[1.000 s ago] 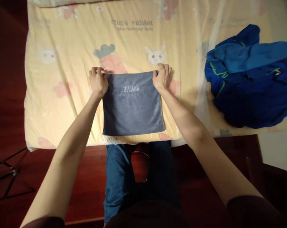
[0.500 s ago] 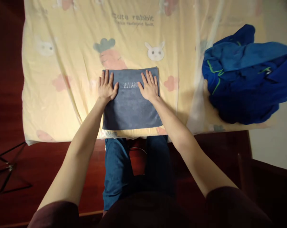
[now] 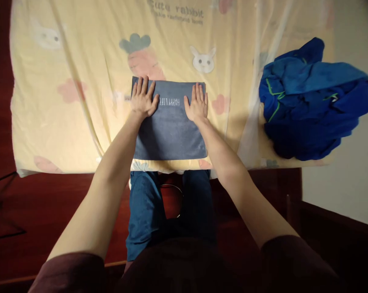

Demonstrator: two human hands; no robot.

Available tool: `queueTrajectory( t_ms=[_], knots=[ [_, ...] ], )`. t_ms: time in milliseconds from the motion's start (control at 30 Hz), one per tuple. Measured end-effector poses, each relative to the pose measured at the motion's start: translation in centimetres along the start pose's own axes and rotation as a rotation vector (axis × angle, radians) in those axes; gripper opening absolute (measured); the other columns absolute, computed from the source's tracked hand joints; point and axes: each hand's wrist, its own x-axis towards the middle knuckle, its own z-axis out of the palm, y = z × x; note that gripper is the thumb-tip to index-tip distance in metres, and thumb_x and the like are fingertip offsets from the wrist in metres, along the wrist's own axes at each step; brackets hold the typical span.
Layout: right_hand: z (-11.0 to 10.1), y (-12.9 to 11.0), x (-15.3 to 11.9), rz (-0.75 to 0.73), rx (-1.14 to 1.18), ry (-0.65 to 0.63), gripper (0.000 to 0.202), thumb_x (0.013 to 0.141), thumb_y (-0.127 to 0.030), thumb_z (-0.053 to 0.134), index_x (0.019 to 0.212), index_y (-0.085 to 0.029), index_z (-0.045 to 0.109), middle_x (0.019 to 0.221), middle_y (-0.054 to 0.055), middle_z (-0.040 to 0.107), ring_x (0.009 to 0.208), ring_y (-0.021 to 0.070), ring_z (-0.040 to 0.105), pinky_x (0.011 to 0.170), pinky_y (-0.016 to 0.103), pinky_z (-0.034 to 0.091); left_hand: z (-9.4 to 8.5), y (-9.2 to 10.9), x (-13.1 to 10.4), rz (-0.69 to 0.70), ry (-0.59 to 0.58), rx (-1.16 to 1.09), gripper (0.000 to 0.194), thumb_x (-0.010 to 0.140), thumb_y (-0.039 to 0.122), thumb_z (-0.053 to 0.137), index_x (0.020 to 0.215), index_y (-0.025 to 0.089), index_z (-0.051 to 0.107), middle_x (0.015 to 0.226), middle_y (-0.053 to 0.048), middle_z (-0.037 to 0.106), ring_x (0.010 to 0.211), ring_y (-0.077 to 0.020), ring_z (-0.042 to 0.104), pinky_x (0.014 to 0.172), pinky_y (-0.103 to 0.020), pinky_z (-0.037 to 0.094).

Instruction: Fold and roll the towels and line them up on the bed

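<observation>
A dark grey-blue towel [image 3: 171,134], folded into a flat rectangle, lies near the front edge of the bed. White lettering reading "HAPPY LIFE" shows upside down on its upper half. My left hand [image 3: 143,99] rests palm down on the towel's upper left part, fingers stretched out towards the far edge. On the upper right part, my right hand [image 3: 197,103] also lies flat, its thumb apart from the other fingers. Neither hand grips the cloth.
A yellow sheet [image 3: 89,49] printed with rabbits and carrots covers the bed. On the right sits a crumpled heap of blue clothing [image 3: 312,110] with green trim. Thin black stand legs [image 3: 9,234] are at the lower left, on the reddish floor [image 3: 64,203].
My left hand has slid slightly inward over the towel. My right hand has shifted towards its right edge, uncovering the lettering there. The camera view has moved a little.
</observation>
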Motion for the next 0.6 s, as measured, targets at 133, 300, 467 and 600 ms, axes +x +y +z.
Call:
queueTrajectory(
  t_ms=[133,300,467,600],
  knots=[
    [-1.0,-1.4,0.6,0.106,-0.037,-0.059,0.071,0.109,-0.044,0.025,0.167,-0.003,0.025,0.176,0.020,0.018,0.166,0.0319,0.009,0.132,0.064,0.003,-1.1,0.9,0.2,-0.017,0.000,-0.001,0.088,0.091,0.075,0.048,0.162,0.024,0.045,0.174,-0.005,0.029,0.165,-0.0335,0.003,0.135,-0.054,-0.004],
    [-0.8,-5.0,-7.3,-0.121,0.035,-0.075,0.073,0.109,-0.050,0.027,0.171,-0.013,0.019,0.178,0.011,0.014,0.167,0.0294,0.002,0.134,0.061,0.002,0.1,3.4,-6.7,0.064,-0.044,0.071,0.084,0.099,0.066,0.037,0.166,0.017,0.036,0.176,-0.008,0.024,0.166,-0.0317,0.004,0.135,-0.054,-0.001],
    [-1.6,-3.1,-12.6,-0.024,0.003,-0.095,0.071,0.109,-0.047,0.023,0.171,-0.013,0.017,0.178,0.011,0.014,0.166,0.0266,0.009,0.135,0.058,0.007,-2.2,2.1,-11.8,-0.081,0.013,0.067,0.084,0.099,0.068,0.037,0.168,0.021,0.033,0.176,-0.005,0.020,0.166,-0.0275,0.001,0.136,-0.052,0.003],
    [-2.9,-4.2,-13.4,-0.004,-0.015,-0.087,0.075,0.108,-0.049,0.031,0.171,-0.011,0.016,0.177,0.014,0.015,0.166,0.0314,0.009,0.133,0.065,0.006,-3.0,4.3,-13.3,-0.050,0.019,0.104,0.088,0.098,0.069,0.040,0.169,0.018,0.029,0.177,-0.007,0.016,0.165,-0.0286,-0.004,0.136,-0.054,0.000]
  ],
)
